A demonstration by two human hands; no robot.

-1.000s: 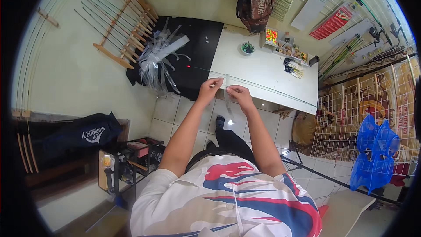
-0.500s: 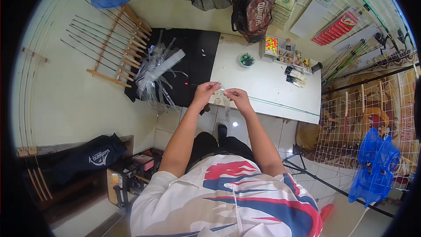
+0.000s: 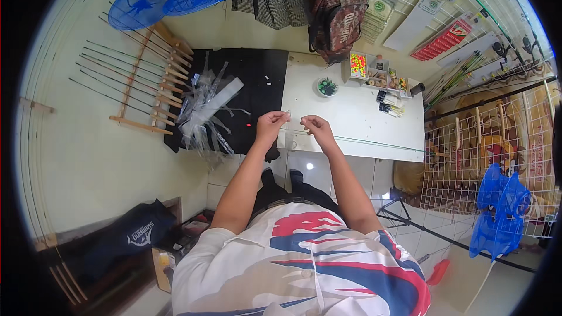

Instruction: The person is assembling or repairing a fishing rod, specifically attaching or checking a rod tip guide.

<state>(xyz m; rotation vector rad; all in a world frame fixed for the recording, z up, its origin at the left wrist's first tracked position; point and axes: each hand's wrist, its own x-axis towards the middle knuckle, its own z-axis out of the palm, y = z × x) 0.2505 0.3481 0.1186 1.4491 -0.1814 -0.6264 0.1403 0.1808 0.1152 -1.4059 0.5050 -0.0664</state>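
Observation:
My left hand (image 3: 272, 126) is closed in a pinch above the table's front edge, near the black cloth (image 3: 263, 70). A thin clear plastic strip (image 3: 290, 138) appears to hang from its fingertips; it is faint against the white table. Just to the right, my right hand (image 3: 317, 130) is also pinched, with a small gap between the hands. Whatever its fingertips hold is too small to make out. A small red piece (image 3: 248, 124) lies on the cloth left of my left hand. Further left is a tangled pile of clear plastic strips (image 3: 205, 111).
On the white table (image 3: 363, 134) stand a bowl of small dark-green pieces (image 3: 327, 86), a divided box of bright beads (image 3: 358, 65) and several small packets (image 3: 391, 102). Thin rods rest in a wooden rack (image 3: 167, 85) at left. Blue nets (image 3: 500, 210) hang at right.
My hands have come apart a little, and the clear strip now hangs nearer my left hand. The view has tilted slightly, shifting the table scene downward.

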